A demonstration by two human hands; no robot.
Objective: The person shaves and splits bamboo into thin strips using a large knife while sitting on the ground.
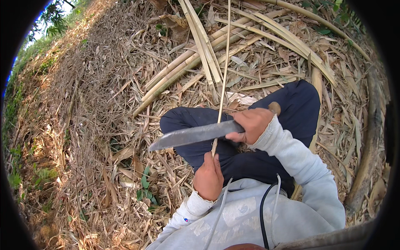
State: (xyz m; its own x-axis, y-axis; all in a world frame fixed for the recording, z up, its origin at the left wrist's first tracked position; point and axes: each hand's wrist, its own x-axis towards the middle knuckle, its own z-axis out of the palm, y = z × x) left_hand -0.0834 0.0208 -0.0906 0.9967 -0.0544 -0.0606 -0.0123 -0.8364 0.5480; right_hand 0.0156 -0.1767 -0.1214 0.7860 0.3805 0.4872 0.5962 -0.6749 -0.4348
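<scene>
The thin bamboo strip [225, 71] is in the middle of the frame and its long axis runs almost vertically. It enters at the top edge, leans slightly to the left as it comes down, and its lower end reaches the left hand [208, 177], just below the centre. The long knife [183, 138] lies across the strip. Its long axis goes nearly sideways: the tip of the blade points to the left and a little down, while the wooden handle end [274, 108] points to the upper right. Where they cross, the blade covers a short part of the strip.

The fingers of the left hand are closed on the strip, with the back of the hand turned up; its forearm rises from the lower edge toward the upper right. The right hand [255, 124] is wrapped around the knife handle, its thumb near the root of the blade, and its forearm comes from the lower right, slanting to the upper left. Both hands are above the dark trousers [287, 112]. Split bamboo pieces [200, 41] rest on the leafy ground [100, 137] in the upper middle.
</scene>
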